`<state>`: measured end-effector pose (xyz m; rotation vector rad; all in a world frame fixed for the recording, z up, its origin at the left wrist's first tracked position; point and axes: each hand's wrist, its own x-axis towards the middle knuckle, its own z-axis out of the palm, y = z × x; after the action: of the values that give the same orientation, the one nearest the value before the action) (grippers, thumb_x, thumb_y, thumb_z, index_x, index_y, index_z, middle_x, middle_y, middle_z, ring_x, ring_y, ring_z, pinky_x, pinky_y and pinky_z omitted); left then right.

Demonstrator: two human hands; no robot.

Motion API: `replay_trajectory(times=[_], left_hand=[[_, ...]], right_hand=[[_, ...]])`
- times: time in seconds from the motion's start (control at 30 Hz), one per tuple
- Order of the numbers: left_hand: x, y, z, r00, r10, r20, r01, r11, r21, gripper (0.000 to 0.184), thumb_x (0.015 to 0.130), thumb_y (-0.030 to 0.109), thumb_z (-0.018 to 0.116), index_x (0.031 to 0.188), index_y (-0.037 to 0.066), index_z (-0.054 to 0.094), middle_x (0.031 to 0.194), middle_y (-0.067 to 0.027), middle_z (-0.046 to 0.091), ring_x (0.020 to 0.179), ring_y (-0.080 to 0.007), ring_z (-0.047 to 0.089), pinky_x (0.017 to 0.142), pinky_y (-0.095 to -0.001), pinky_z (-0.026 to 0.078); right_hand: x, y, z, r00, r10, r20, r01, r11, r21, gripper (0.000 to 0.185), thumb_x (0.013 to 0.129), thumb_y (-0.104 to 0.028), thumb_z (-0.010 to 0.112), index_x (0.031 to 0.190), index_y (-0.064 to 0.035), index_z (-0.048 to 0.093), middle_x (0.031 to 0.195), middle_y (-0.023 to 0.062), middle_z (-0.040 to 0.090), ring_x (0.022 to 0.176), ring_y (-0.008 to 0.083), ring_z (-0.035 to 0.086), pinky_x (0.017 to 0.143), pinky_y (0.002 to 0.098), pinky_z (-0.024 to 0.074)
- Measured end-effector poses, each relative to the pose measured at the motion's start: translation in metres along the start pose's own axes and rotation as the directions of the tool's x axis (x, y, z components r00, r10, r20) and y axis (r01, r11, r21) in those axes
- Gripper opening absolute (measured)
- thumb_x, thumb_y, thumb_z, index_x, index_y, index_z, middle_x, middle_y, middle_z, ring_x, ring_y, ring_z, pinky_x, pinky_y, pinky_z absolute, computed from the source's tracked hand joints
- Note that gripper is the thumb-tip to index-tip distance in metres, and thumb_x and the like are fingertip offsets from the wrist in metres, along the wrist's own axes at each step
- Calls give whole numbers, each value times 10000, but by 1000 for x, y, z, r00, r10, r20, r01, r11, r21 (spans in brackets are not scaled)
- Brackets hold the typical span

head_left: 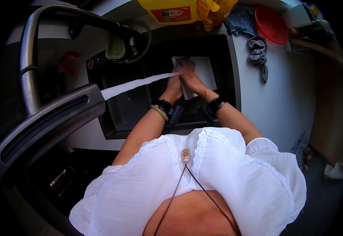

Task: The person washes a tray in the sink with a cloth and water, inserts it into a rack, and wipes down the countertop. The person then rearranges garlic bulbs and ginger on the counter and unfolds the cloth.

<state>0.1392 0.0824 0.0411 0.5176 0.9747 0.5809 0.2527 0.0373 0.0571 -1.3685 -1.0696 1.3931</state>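
See-through thing (pixel 188 62): small, clear with darker patches, blurred in outline; it is at the fingertips, over the sink, just beyond the water.
Left hand (pixel 174 85): meets the right under the stream; finger spread and grip cannot be told.
Right hand (pixel 194 82): angled inward beside the left; its fingers blur, so how open they are, or what they hold, cannot be told.
White board (pixel 207 74): rectangular, pale, partly behind the hands, on the sink's right side.
Water (pixel 140 84): a white stream from the tap (pixel 57 118) to the hands.
Sink (pixel 128 116): dark, set in a pale counter (pixel 275 94).
Counter, right: grey cloth (pixel 258 53), red bowl (pixel 272 25).
Far edge: yellow jug (pixel 167 6), red label.
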Motion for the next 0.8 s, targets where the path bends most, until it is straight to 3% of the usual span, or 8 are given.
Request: replay_trajectory(times=[0.03,0.23,0.43,0.53,0.57,0.6,0.7,0.8], left_hand=[[1,1,-3,999,-39,-6,39,998,-57,302,1035,292,325,1164,63,473,1109,-115,568,1023,-226,568,901,-360,472],[-9,18,2,999,-45,-28,45,999,-12,309,1035,245,267,1208,41,420,1144,-145,546,1040,-263,567,907,-411,481],[-6,14,-2,1000,-11,14,10,998,57,279,1009,178,362,1240,31,417,1144,-134,550,1047,-257,570,896,-377,477],[-13,16,12,992,98,80,-117,954,276,323,937,90,458,1252,20,430,1153,-136,564,1048,-264,576,895,-356,469],[-12,13,13,981,165,104,-192,909,369,351,903,57,479,1249,11,443,1153,-140,571,1047,-266,578,894,-352,467],[-13,16,14,963,233,133,-268,848,458,381,868,25,501,1246,1,456,1153,-144,579,1045,-268,580,893,-348,465],[-10,29,20,934,243,261,-357,622,697,462,825,20,488,1287,26,485,1130,-162,612,1013,-275,604,892,-364,479],[-42,62,50,910,258,324,-379,205,902,413,810,28,495,1217,55,558,1111,-187,632,1050,-340,599,898,-386,471]], right_hand=[[-8,-2,6,998,40,47,-48,982,183,429,983,-347,378,1251,-84,585,1464,202,354,1381,369,264,1128,401,230],[-92,14,8,989,88,119,-53,963,-264,484,994,-401,365,1333,-95,524,1514,184,269,1417,378,183,1149,421,169],[-59,111,-27,917,346,-198,-394,857,-331,727,961,-554,337,1432,0,325,1515,270,188,1427,375,139,1155,395,146],[-27,105,-46,849,417,-325,-505,822,-263,601,943,-383,462,1351,57,420,1361,280,441,1283,390,411,1061,404,329],[-21,90,-50,817,466,-339,-553,799,-236,563,935,-330,497,1333,65,442,1314,279,502,1238,389,477,1031,406,372],[-20,81,-48,815,432,-385,-536,816,-218,443,882,-174,570,1246,73,520,1104,201,644,1003,310,623,887,382,469],[-25,90,-54,751,591,-296,-487,797,357,370,860,-121,591,1188,47,564,998,120,654,879,206,621,818,322,479],[-46,39,-52,746,323,-583,-293,945,149,306,862,-95,567,1137,38,581,941,66,635,827,153,584,781,286,469]])
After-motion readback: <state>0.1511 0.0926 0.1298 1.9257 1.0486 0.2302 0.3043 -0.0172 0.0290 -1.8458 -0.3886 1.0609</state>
